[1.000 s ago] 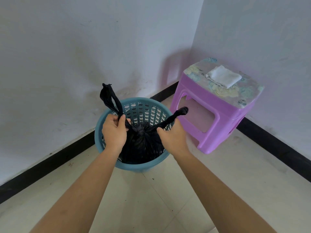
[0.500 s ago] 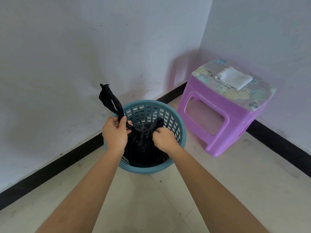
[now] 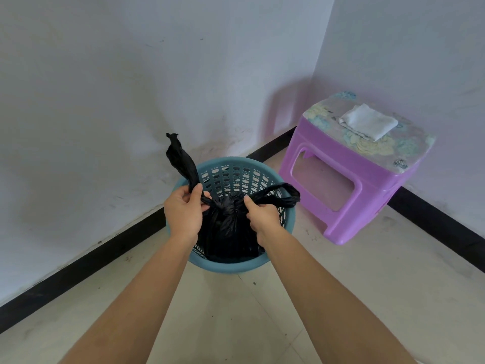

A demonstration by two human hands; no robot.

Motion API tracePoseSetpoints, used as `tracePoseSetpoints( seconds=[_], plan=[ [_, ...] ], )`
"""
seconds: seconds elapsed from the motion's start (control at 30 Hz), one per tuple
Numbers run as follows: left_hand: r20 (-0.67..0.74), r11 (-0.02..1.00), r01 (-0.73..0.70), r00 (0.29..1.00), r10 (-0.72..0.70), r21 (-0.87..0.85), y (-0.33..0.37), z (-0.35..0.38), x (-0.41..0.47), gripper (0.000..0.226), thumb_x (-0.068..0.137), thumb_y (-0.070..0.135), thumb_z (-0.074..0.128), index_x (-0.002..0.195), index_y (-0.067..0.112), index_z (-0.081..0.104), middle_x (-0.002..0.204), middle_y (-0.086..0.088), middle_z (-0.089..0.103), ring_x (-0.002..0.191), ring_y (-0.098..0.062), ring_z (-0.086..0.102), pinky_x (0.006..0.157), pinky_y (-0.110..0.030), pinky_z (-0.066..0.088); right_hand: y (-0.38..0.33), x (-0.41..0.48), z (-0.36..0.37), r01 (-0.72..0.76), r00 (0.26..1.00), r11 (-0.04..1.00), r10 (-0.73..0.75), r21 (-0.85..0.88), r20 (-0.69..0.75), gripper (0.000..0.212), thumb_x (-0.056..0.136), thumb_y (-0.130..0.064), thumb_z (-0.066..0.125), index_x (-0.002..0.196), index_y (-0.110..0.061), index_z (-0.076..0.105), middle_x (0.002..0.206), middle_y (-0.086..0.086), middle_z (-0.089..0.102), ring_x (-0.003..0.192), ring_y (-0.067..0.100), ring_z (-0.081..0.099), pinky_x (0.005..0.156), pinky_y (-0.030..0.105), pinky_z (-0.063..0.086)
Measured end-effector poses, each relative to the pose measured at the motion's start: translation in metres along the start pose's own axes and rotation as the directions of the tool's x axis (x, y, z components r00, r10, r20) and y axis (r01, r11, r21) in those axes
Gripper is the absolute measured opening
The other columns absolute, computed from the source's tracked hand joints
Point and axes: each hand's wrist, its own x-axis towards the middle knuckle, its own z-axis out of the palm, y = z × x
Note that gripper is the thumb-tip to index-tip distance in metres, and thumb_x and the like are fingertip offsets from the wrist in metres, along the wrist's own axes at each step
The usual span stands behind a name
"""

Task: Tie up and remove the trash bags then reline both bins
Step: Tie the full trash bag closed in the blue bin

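Black plastic trash bag (image 3: 228,227) sits inside the blue bin (image 3: 181,183), neck bunched. Your left hand (image 3: 183,212) pinches one tail, your right hand (image 3: 262,218) grips the looped one, likely pulling apart to tighten the knot.

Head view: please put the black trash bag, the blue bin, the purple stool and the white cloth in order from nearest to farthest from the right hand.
1. black trash bag: its tail is gripped by the right hand.
2. blue bin: around the bag, below the hand.
3. purple stool: to the right, by the wall.
4. white cloth: on the stool top.
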Motion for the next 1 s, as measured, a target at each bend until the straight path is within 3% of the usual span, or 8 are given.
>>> tracePoseSetpoints(
  seconds=[0.1,0.23,0.37,0.47,0.63,0.8,0.9,1.0],
  plan=[
    [0.014,1.000,0.016,1.000,-0.016,-0.013,0.001,-0.002,-0.003,0.013,0.097,0.018,0.061,0.090,0.020,0.071,0.075,-0.002,0.073,0.076,-0.019,0.073,0.074,-0.033,0.061,0.000,0.001,0.010,0.099,0.994,0.994,-0.098,0.033,-0.046,0.036,0.091,-0.031,0.070,0.124,-0.017,0.064,0.110,-0.002,0.066,0.103,0.022,0.062,0.100,0.038,0.050],
    [0.041,1.000,0.012,0.999,-0.013,0.027,0.001,-0.005,-0.005,0.015,0.097,0.021,0.061,0.089,0.019,0.073,0.073,-0.003,0.072,0.074,-0.017,0.071,0.075,-0.034,0.060,-0.004,-0.003,0.021,0.374,0.927,0.906,-0.365,-0.199,0.083,0.024,0.093,-0.024,0.067,0.116,-0.022,0.071,0.102,-0.009,0.073,0.104,0.018,0.067,0.099,0.041,0.051],
    [0.018,0.992,-0.013,1.000,0.011,0.128,0.002,-0.009,-0.004,0.025,0.098,0.028,0.059,0.076,0.026,0.071,0.066,0.004,0.068,0.063,-0.006,0.063,0.070,-0.030,0.055,-0.006,-0.008,0.024,0.502,0.854,0.849,-0.458,-0.163,0.248,0.020,0.095,-0.016,0.062,0.110,-0.022,0.075,0.102,-0.005,0.077,0.100,0.015,0.070,0.100,0.043,0.051],
    [0.018,0.988,0.141,0.990,-0.142,0.056,0.011,-0.008,0.002,0.027,0.101,0.024,0.054,0.077,0.019,0.067,0.071,0.000,0.060,0.070,-0.013,0.058,0.076,-0.034,0.051,-0.004,-0.010,0.015,0.568,0.817,0.802,-0.521,-0.187,0.248,0.022,0.096,-0.014,0.062,0.112,-0.020,0.075,0.104,-0.006,0.076,0.104,0.014,0.068,0.102,0.040,0.049],
    [0.438,0.972,0.227,0.870,-0.229,0.056,0.028,-0.015,0.011,0.034,0.097,0.006,0.051,0.065,0.012,0.060,0.078,-0.004,0.060,0.074,-0.019,0.056,0.074,-0.030,0.049,-0.015,-0.009,-0.020,0.723,0.690,0.540,-0.585,-0.431,0.426,0.022,0.096,-0.013,0.061,0.115,-0.015,0.073,0.104,-0.004,0.067,0.101,0.012,0.060,0.092,0.020,0.042],
    [0.667,0.979,0.181,0.718,-0.197,0.094,0.035,-0.020,0.008,0.023,0.079,0.012,0.080,0.100,0.021,0.078,0.106,-0.007,0.076,0.097,-0.020,0.073,0.078,-0.024,0.058,-0.040,-0.011,-0.027,0.774,0.632,0.441,-0.496,-0.453,0.596,0.018,0.097,-0.010,0.060,0.109,-0.011,0.073,0.104,0.006,0.070,0.099,0.020,0.064,0.093,0.030,0.048],
    [0.555,0.981,0.169,0.809,-0.192,0.094,0.034,-0.012,0.005,0.009,0.081,0.019,0.079,0.090,0.020,0.080,0.082,-0.001,0.077,0.076,-0.014,0.074,0.067,-0.023,0.055,-0.043,-0.015,-0.020,0.774,0.628,0.470,-0.490,-0.424,0.604,0.015,0.096,-0.012,0.063,0.106,-0.011,0.074,0.100,0.004,0.073,0.094,0.019,0.067,0.091,0.032,0.051],
    [0.386,0.970,0.240,0.898,-0.210,-0.030,0.029,-0.005,0.002,0.016,0.091,0.026,0.069,0.080,0.015,0.075,0.054,0.004,0.052,0.048,-0.008,0.052,0.060,-0.024,0.048,-0.032,-0.018,-0.018,0.706,0.698,0.615,-0.519,-0.352,0.493,0.025,0.088,-0.022,0.075,0.112,-0.019,0.068,0.090,-0.007,0.068,0.082,0.006,0.062,0.080,0.017,0.049]
  ],
)
